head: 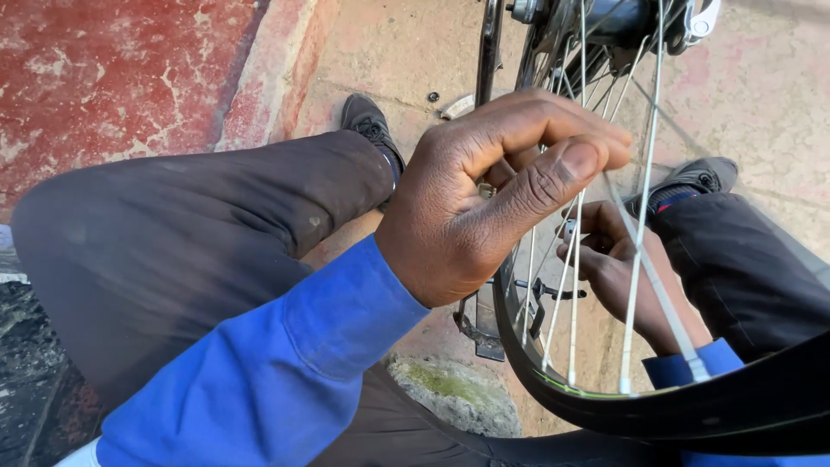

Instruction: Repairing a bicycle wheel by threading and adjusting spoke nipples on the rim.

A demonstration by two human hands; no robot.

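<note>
Bicycle wheel [605,380] spoke [575,259] pinched in left hand [484,199] grip over paved, red-stained ground [112,78].

Left hand [484,199] raised, thumb pressed to curled fingertips — a closed pinch; right hand [618,268] lower, fingers curled inward.

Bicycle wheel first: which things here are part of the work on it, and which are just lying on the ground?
In use:
bicycle wheel
spokes, pinched by the left hand
right hand, reaching in behind the spokes
hub

Lying about:
small dark nut on the paving
pale curved piece beside it
mossy stone
</note>
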